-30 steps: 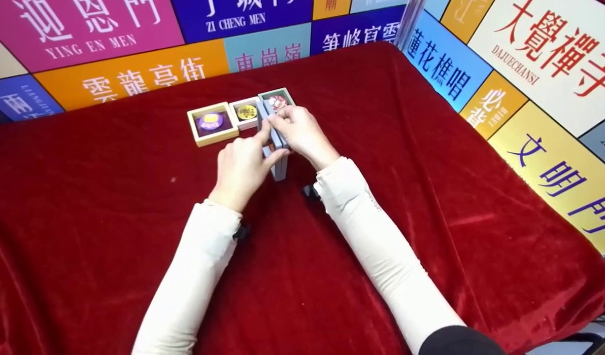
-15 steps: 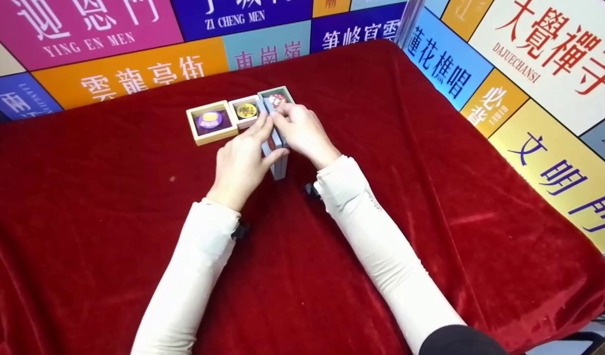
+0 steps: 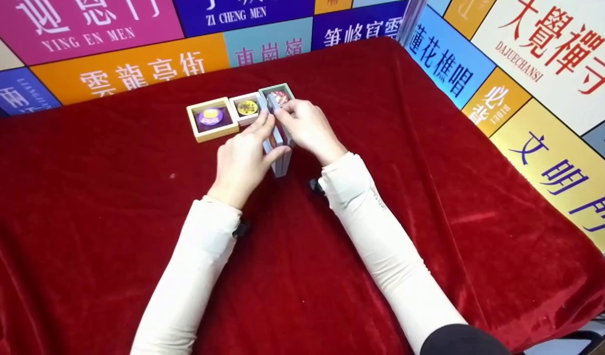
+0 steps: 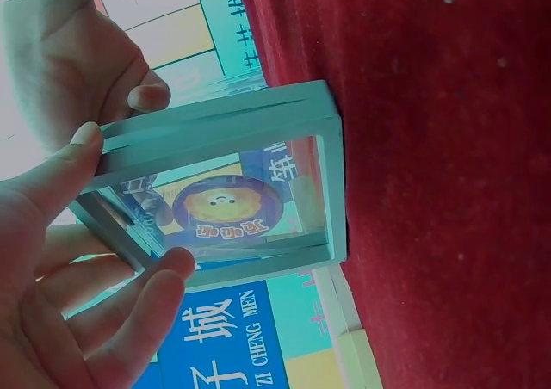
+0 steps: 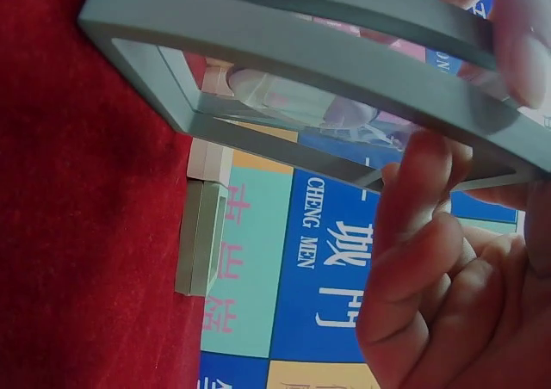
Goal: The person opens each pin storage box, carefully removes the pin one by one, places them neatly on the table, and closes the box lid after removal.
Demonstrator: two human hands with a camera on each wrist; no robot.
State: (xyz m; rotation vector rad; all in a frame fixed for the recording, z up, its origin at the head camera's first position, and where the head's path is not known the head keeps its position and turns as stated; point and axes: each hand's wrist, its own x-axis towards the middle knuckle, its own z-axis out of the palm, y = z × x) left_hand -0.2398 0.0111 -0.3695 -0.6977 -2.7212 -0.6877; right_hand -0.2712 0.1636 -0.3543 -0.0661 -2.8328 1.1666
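Note:
Between both hands a grey square display frame with clear windows (image 4: 215, 118) stands on edge on the red cloth. A round badge with a yellow figure and a dark rim (image 4: 225, 204) shows in its window. The frame's two halves are parted along the top, as the right wrist view shows near the rim (image 5: 258, 32). My left hand (image 3: 241, 165) grips the near side, thumb and fingers on opposite edges. My right hand (image 3: 310, 129) pinches the far upper part of the right half. Fingers hide part of the frame in the head view.
Behind the frame stand a yellow box (image 3: 200, 137) with a purple badge (image 3: 211, 116), a pale box (image 3: 233, 101) with a yellow badge (image 3: 247, 108), and a green box (image 3: 278, 86) with a red-and-white badge (image 3: 282, 96). Printed panels (image 3: 283, 42) border the red cloth (image 3: 110, 197).
My right hand has shifted slightly right with the right half of the frame, and the gap between the halves looks wider. My left hand keeps its grip in nearly the same place.

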